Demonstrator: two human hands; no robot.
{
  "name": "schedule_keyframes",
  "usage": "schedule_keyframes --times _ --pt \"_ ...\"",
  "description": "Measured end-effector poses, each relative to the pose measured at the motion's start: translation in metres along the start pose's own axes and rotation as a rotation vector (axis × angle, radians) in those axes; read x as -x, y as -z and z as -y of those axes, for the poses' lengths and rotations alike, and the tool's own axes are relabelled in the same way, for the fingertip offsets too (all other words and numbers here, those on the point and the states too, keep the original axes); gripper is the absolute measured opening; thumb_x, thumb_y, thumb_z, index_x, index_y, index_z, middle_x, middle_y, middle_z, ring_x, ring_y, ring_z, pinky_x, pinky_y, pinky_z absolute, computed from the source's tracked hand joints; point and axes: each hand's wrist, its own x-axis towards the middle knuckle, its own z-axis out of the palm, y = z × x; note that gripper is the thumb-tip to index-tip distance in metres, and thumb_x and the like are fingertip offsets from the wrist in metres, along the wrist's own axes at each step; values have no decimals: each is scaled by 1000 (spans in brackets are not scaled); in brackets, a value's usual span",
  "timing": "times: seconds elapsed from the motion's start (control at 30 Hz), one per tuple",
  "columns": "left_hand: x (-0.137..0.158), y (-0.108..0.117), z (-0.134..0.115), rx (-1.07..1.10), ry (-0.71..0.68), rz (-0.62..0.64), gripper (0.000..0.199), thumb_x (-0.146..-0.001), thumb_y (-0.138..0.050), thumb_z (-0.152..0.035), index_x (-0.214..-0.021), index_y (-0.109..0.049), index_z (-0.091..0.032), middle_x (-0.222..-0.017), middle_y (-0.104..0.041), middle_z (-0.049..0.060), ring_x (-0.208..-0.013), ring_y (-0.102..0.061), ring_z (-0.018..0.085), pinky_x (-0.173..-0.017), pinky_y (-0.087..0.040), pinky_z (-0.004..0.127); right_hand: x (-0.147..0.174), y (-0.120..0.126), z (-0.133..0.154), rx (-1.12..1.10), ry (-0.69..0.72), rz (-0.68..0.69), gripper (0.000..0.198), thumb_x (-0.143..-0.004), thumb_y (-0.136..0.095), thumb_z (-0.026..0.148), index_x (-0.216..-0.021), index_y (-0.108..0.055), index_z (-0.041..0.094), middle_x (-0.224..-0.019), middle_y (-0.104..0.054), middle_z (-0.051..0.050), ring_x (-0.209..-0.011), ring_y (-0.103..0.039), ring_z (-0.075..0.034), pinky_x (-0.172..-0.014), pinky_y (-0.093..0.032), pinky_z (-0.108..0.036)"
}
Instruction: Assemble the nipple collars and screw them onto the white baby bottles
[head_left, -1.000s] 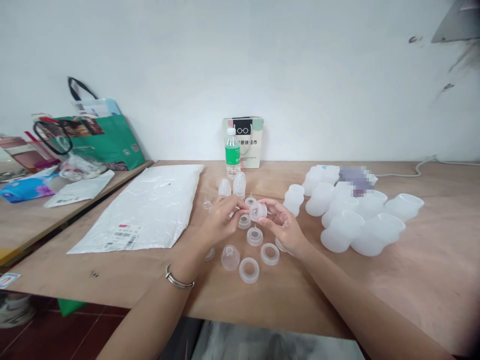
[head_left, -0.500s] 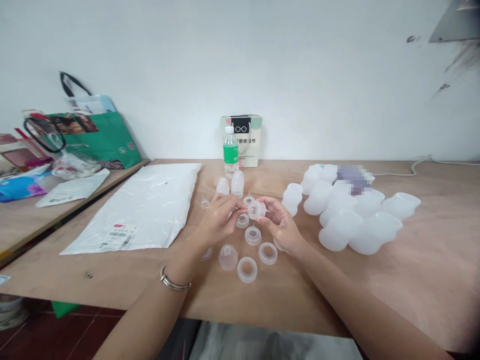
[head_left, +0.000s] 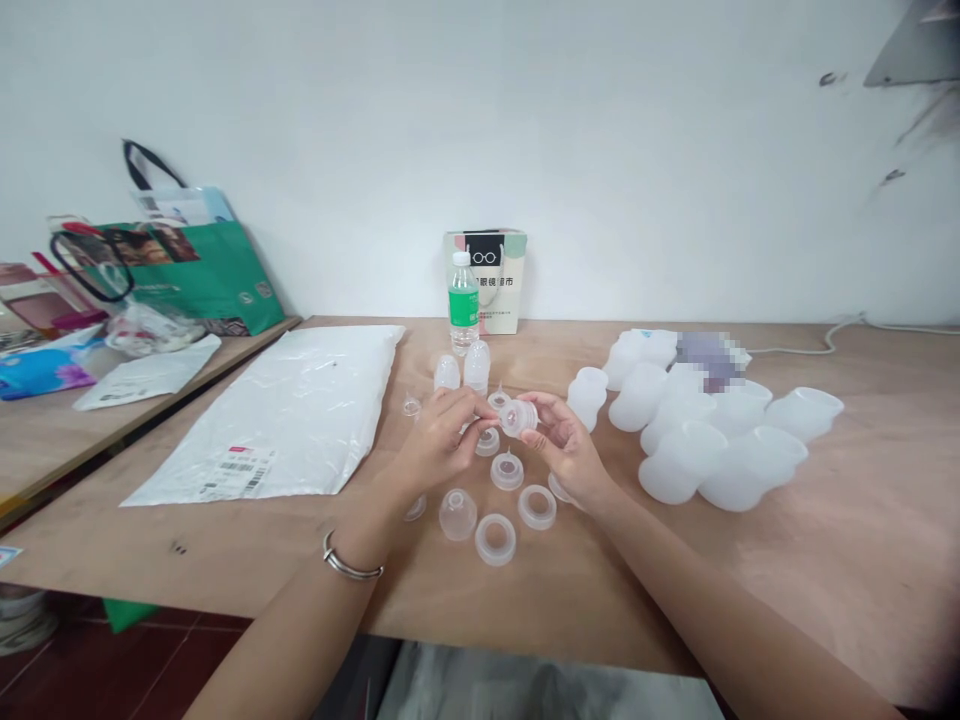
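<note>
Left hand (head_left: 452,432) pinched, right hand (head_left: 564,445) curled half-closed: both grip one clear collar (head_left: 517,417) in front of the water bottle (head_left: 463,310)!
Nearer than that bottle, collars with pointed centres (head_left: 507,482) look done, bare rings (head_left: 496,560) seem left to fill; right of it, frosted bottles (head_left: 679,468) appear uncapped.

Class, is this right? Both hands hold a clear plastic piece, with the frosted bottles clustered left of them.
Wrong side: the head view shows the frosted bottles clustered right of the left hand and right hand, which hold a clear plastic piece.
</note>
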Motion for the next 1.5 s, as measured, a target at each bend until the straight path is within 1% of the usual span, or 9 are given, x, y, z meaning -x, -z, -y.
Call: schedule_keyframes --times 0.23,0.37,0.47,0.67,0.73,0.9,1.23,1.37,1.5 --pt "0 -3 2 195 101 6 5 -88 -50 -18 -89 -55 -19 -87 -62 3 -83 -59 13 -75 -46 28 3 1 3 -23 -44 -3 34 -76 -67 37 -105 -52 27 -106 -60 -3 -97 -58 -17 -85 -48 -34" --pt "-2 -1 -7 294 176 81 32 -82 -60 -28 -112 -50 -20 -111 -58 7 -97 -56 17 -82 -46 31 5 0 3 -77 -65 8 30 -77 -67 34 -103 -53 27 -107 -60 -2 -98 -58 -15 -85 -48 -32" --pt "-2 -1 -8 343 229 135 31 -83 -59 -29 -112 -52 -21 -110 -60 6 -95 -57 16 -83 -47 31 6 -2 3 -112 -83 54 31 -77 -66 34 -104 -52 28 -112 -60 -2 -100 -59 -16 -84 -50 -33" --pt "-4 13 17 256 283 -129 29 -81 -60 -30 -107 -53 -19 -110 -60 8 -98 -57 17 -83 -47 31 2 5 7 -214 -104 -117 37 -78 -64 40 -110 -47 31 -120 -59 -4 -103 -62 -19 -94 -46 -41" --pt "-3 23 24 176 347 -8 32 -79 -62 -34 -106 -54 -19 -107 -61 7 -92 -58 17 -79 -47 30 -1 9 7 -226 -82 -221 30 -79 -62 40 -103 -49 29 -112 -63 -3 -97 -64 -19 -92 -47 -41" --pt "-1 36 27 137 472 593 27 -73 -62 -39 -90 -59 -19 -71 -56 -2 -65 -53 13 -59 -41 25 -4 14 4 -148 -39 -359 23 -78 -61 39 -95 -51 26 -91 -65 -1 -81 -65 -17 -77 -51 -36" --pt "3 12 23 35 398 750 25 -71 -62 -34 -89 -56 -18 -85 -59 2 -76 -54 18 -67 -39 27 0 12 6 -24 43 -361 15 -84 -54 37 -91 -56 24 -85 -62 -1 -72 -60 -14 -70 -47 -31" --pt "1 16 21 197 403 704 28 -74 -62 -40 -94 -57 -20 -90 -62 2 -81 -57 18 -70 -42 27 14 7 19 287 318 -186 11 -88 -47 29 -84 -56 24 -75 -60 -1 -68 -56 -15 -64 -45 -30" --pt "-4 30 26 132 456 405 30 -88 -41 -41 -86 -61 -19 -81 -64 1 -73 -56 16 -65 -41 26 25 -2 27 707 556 326 10 -81 -54 27 -73 -54 23 -63 -55 1 -57 -48 -13 -54 -37 -28"
